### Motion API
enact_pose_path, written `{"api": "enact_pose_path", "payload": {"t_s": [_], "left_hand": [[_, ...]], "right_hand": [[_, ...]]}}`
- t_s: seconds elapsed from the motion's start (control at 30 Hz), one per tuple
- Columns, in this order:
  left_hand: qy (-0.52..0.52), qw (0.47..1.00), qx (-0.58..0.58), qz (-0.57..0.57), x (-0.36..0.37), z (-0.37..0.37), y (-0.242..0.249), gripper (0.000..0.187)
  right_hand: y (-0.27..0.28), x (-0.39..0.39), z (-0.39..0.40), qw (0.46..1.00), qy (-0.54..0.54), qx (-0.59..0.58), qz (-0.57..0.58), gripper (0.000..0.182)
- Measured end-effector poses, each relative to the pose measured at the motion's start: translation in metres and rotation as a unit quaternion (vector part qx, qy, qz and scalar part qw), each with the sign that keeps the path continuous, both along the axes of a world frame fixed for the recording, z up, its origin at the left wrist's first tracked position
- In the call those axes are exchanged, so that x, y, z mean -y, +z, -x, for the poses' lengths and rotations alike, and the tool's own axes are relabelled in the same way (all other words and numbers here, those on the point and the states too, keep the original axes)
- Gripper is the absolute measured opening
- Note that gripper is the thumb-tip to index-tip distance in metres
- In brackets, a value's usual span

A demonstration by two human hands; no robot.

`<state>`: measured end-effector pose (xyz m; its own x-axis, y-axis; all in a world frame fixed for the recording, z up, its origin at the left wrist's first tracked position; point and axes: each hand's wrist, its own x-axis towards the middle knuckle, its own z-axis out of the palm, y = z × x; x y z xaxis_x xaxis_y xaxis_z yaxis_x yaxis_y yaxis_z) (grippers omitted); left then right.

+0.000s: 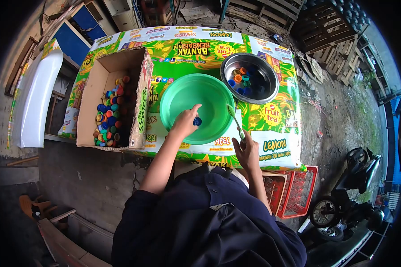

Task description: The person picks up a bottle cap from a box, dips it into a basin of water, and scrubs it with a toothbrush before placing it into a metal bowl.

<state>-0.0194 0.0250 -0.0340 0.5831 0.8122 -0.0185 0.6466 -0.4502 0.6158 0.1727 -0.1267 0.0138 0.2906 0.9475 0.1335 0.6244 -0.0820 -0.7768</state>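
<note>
A green plastic basin (167,95) stands at the middle of the table. Over its near side, my left hand (186,122) is closed on a dark blue bottle cap (197,121), gripped at the fingertips. At the basin's right edge, my right hand (247,150) is wrapped round the handle of a green toothbrush (235,119). The brush's head points up and away, near the basin's rim. Behind it to the right, a metal bowl (272,89) holds several orange, blue and green caps (239,78).
To the left, an open cardboard box (91,80) contains many coloured caps (109,115). A printed plastic cover (272,113) lies over the table. Red crates (300,191) stand below its near right edge. A motorbike (338,209) is parked further right; wooden pallets (338,53) stand behind.
</note>
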Motion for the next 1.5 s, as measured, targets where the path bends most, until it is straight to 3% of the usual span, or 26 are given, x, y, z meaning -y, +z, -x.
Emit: {"api": "enact_pose_path", "payload": {"t_s": [0.27, 0.47, 0.67, 0.77, 0.8, 0.83, 0.87, 0.97, 1.13, 1.23, 1.27, 1.37, 1.4, 1.5], "left_hand": [[0.021, 0.985, 0.160, 0.059, 0.004, -0.004, 0.019, 0.058], [-0.019, 0.967, 0.251, 0.042, -0.011, 0.002, 0.086, 0.060], [0.011, 0.935, 0.347, -0.075, -0.018, 0.007, 0.168, 0.056], [0.040, 0.928, 0.366, -0.056, -0.025, -0.005, 0.124, 0.057], [0.013, 0.980, 0.194, -0.045, -0.028, -0.003, 0.093, 0.058], [-0.013, 0.999, 0.016, -0.033, -0.030, 0.001, 0.062, 0.060], [0.002, 0.999, 0.054, 0.001, -0.026, 0.000, 0.039, 0.063], [0.032, 0.993, 0.115, 0.028, -0.018, -0.002, 0.043, 0.071], [0.057, 0.953, 0.291, -0.066, -0.018, -0.002, 0.116, 0.076], [0.047, 0.953, 0.296, -0.045, -0.022, 0.000, 0.092, 0.074], [0.040, 0.989, 0.129, -0.068, -0.020, 0.003, 0.077, 0.074], [0.076, 0.969, 0.235, -0.025, -0.004, 0.000, 0.055, 0.082], [0.075, 0.966, 0.245, -0.024, 0.000, -0.002, 0.055, 0.087], [0.091, 0.956, 0.274, -0.058, 0.010, -0.005, 0.055, 0.092]], "right_hand": [[-0.003, 0.002, 0.002, 1.000, 0.014, -0.001, 0.002, 0.037], [0.003, -0.001, 0.003, 1.000, 0.027, -0.002, 0.009, 0.038], [0.011, 0.001, 0.000, 1.000, 0.019, -0.009, -0.004, 0.038], [0.014, 0.003, -0.001, 1.000, 0.013, -0.010, 0.000, 0.038], [0.015, 0.003, -0.001, 1.000, 0.011, -0.014, 0.004, 0.038], [0.016, 0.003, -0.001, 1.000, 0.010, -0.018, 0.007, 0.038], [0.015, 0.005, -0.001, 1.000, 0.010, -0.013, 0.000, 0.038], [0.012, 0.005, -0.002, 1.000, 0.004, -0.013, -0.008, 0.038], [0.017, 0.001, -0.003, 1.000, 0.011, -0.006, -0.007, 0.039], [0.018, -0.002, -0.001, 1.000, 0.017, 0.002, 0.004, 0.039], [0.018, -0.001, 0.000, 1.000, 0.020, 0.006, 0.013, 0.038], [0.015, -0.005, 0.004, 0.998, -0.001, -0.064, 0.000, 0.037], [0.021, -0.006, 0.004, 0.996, 0.009, -0.066, 0.064, 0.040], [0.023, -0.010, 0.012, 0.997, 0.026, -0.064, 0.031, 0.044]]}}
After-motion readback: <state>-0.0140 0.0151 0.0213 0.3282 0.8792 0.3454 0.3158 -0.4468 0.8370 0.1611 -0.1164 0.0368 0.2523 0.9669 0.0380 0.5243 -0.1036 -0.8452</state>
